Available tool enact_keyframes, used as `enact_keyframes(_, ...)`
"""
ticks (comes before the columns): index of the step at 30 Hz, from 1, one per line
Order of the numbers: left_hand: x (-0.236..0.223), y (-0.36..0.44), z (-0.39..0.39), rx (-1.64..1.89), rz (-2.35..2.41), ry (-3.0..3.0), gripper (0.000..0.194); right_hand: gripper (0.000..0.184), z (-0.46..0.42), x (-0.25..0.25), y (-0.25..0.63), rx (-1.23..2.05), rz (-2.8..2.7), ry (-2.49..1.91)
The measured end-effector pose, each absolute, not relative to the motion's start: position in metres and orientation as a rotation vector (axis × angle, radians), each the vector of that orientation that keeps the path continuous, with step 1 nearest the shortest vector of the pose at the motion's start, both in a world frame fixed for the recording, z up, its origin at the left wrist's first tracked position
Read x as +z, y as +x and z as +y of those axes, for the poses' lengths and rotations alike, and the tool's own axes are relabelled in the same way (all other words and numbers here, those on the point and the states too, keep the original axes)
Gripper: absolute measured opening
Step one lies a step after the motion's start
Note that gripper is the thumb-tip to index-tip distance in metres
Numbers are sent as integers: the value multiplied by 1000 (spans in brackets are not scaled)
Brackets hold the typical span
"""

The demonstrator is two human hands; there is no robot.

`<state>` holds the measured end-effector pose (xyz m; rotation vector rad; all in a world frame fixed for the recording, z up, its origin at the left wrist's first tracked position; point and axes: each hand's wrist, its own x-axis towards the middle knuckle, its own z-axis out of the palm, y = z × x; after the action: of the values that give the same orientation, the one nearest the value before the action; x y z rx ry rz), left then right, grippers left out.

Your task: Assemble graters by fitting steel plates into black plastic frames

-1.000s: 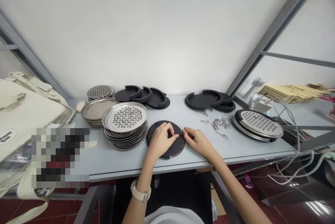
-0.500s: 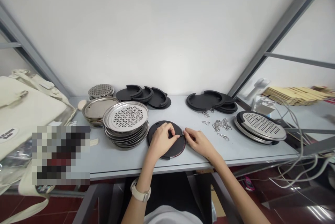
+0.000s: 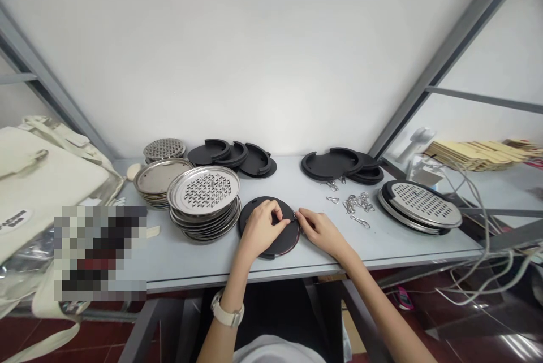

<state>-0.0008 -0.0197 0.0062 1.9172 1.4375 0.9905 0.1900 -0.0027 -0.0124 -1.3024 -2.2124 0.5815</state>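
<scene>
A round black grater holder [image 3: 278, 247] lies on the table in front of me, with a thin reddish line along its lower right edge. My left hand [image 3: 262, 228] rests over it, fingers curled and thumb reaching to its right rim. At that rim my right hand [image 3: 319, 230] pinches a small metal wire clip [image 3: 295, 214], mostly hidden by the fingertips. Several similar clips [image 3: 357, 203] lie loose to the right. Left of the holder stands a stack of round metal grater plates [image 3: 207, 189].
More metal plates [image 3: 161, 175] stand farther left. Black holders [image 3: 212, 151] lie along the wall, with others [image 3: 333, 164] right of centre. Assembled graters [image 3: 426, 203] are stacked at the right, near white cables [image 3: 487, 221]. A cream bag [image 3: 51, 176] lies at the left.
Both hands stay at the holder's right rim, with my right fingertips shifted very slightly around the clip. The whole view has moved slightly; nothing else visibly differs.
</scene>
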Motion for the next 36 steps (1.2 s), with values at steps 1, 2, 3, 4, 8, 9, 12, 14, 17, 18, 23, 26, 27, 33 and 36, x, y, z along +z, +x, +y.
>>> enact_keyframes(1,6,-1,-20,991,1436,1917,18,33,-3,-12,190,582,-2211,-1300)
enact_keyframes(2,6,-1,-20,991,1433,1917,18,33,-3,-12,190,585,-2210,-1299)
enact_keyframes(3,6,-1,-20,995,1430,1917,19,33,-3,-12,190,588,-2208,-1298)
enact_keyframes(4,6,-1,-20,1000,1427,1918,19,33,-2,-12,190,590,-2208,-1298)
enact_keyframes(8,6,-1,-20,1020,1422,1928,18,33,-2,-13,190,598,-2216,-1294)
enact_keyframes(9,6,-1,-20,1021,1420,1937,19,33,-2,-13,191,601,-2218,-1292)
enact_keyframes(12,6,-1,-20,1016,1418,1957,18,33,-2,-13,192,603,-2222,-1284)
enact_keyframes(14,6,-1,-20,1011,1418,1959,17,33,-2,-13,192,606,-2222,-1279)
enact_keyframes(17,7,-1,-21,1008,1420,1961,16,33,-3,-12,192,608,-2219,-1279)
enact_keyframes(18,7,-1,-21,1009,1421,1961,16,33,-2,-12,192,607,-2220,-1281)
enact_keyframes(23,9,-1,-22,1002,1424,1947,17,33,-2,-13,192,600,-2227,-1289)
enact_keyframes(26,9,-1,-21,1002,1418,1947,16,33,-2,-13,192,601,-2224,-1294)
enact_keyframes(27,8,-1,-21,1006,1418,1952,16,32,-2,-13,192,602,-2223,-1295)
enact_keyframes(33,7,-1,-21,998,1425,1961,17,33,-3,-11,191,614,-2222,-1307)
enact_keyframes(36,7,-1,-22,993,1437,1969,16,33,-3,-10,191,606,-2223,-1307)
